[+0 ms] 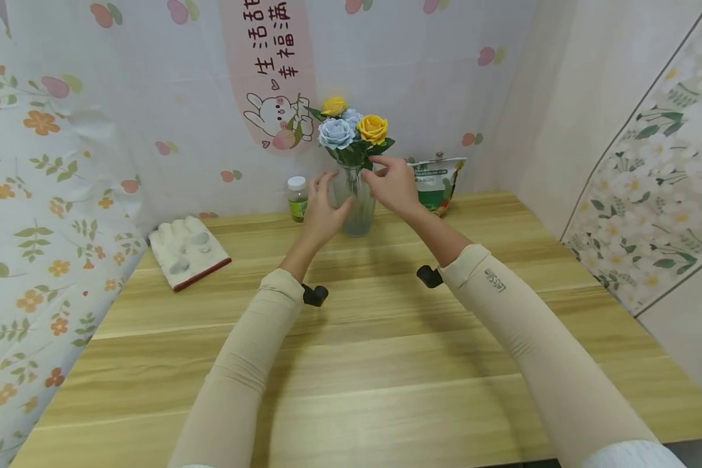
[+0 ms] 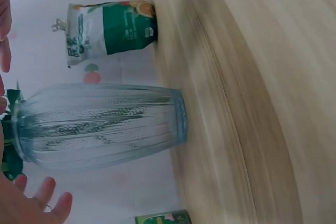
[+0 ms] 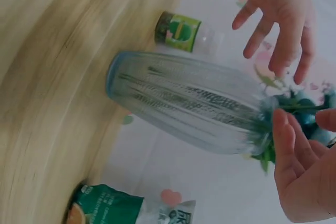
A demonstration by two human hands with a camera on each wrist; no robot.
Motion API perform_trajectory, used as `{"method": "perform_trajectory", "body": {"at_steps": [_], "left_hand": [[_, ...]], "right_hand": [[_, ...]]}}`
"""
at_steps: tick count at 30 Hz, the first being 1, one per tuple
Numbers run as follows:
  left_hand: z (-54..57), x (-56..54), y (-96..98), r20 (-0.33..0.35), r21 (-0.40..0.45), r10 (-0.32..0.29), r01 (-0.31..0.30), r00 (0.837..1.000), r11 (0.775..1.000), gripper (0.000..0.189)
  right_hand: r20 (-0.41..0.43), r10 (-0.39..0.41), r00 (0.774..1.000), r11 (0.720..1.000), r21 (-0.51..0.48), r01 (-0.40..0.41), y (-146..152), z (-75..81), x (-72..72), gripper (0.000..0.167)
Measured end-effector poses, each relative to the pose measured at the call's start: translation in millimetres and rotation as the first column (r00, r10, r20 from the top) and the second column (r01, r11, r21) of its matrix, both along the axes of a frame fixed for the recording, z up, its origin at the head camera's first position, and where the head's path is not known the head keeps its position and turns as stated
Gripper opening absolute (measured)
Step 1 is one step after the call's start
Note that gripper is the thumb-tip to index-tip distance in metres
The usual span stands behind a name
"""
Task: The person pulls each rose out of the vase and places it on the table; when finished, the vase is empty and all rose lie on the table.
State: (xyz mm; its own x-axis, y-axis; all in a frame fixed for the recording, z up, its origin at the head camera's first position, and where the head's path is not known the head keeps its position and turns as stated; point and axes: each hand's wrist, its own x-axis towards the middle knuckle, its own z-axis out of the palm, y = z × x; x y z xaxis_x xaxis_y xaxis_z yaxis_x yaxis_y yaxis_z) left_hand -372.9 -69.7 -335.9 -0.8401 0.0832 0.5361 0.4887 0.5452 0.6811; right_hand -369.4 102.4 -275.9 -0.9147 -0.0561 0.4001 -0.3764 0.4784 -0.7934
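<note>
A clear ribbed glass vase (image 1: 358, 214) stands upright near the table's back edge. Two yellow roses (image 1: 372, 129), pale blue roses (image 1: 336, 133) and green leaves rise from its mouth. My left hand (image 1: 324, 211) is just left of the vase, its fingers spread and apart from the glass in the right wrist view. At the vase's mouth, my right hand (image 1: 394, 185) reaches in from the right among leaves and stems. Its thumb and forefinger stand apart there, with the thumb close to the rim (image 3: 265, 124). The lower stems are blurred through the glass.
A small white-capped jar (image 1: 297, 198) with a green label stands behind the left hand. To the right is a green and white pouch (image 1: 435, 185) with a clip on top. A white glove (image 1: 188, 250) with a red cuff lies at the left. The patterned wall covering (image 1: 181, 130) rises behind.
</note>
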Motion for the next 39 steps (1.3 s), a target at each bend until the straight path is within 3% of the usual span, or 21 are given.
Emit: {"method": "perform_trajectory", "body": {"at_steps": [5,12,18,25,39], "left_hand": [[2.2,-12.6,8.7,-0.018,0.013,0.041,-0.041,0.999,0.999,0.063],[9.3,-19.9,17.8,-0.018,-0.008,0.087,-0.087,0.996,0.996,0.057],[7.4,-32.3,16.0,-0.003,0.037,0.075,-0.075,0.997,0.996,0.059],[-3.1,-40.0,11.7,0.014,0.017,0.07,-0.07,0.997,0.997,0.066],[-5.2,-47.5,12.2,0.019,0.02,0.05,-0.05,0.999,0.999,0.067]], "right_hand": [[0.129,-0.026,0.991,0.99,-0.132,0.043,-5.8,1.9,-18.1,0.039],[0.163,-0.009,0.987,0.961,-0.271,0.053,-10.3,1.7,-32.2,0.03],[0.169,-0.056,0.984,0.959,-0.265,0.1,-12.8,0.9,-41.6,0.028],[0.202,-0.05,0.978,0.946,-0.304,0.111,-20.5,-0.8,-47.4,0.027],[0.122,-0.088,0.989,0.952,-0.282,0.12,-16.8,-4.1,-53.0,0.028]]}}
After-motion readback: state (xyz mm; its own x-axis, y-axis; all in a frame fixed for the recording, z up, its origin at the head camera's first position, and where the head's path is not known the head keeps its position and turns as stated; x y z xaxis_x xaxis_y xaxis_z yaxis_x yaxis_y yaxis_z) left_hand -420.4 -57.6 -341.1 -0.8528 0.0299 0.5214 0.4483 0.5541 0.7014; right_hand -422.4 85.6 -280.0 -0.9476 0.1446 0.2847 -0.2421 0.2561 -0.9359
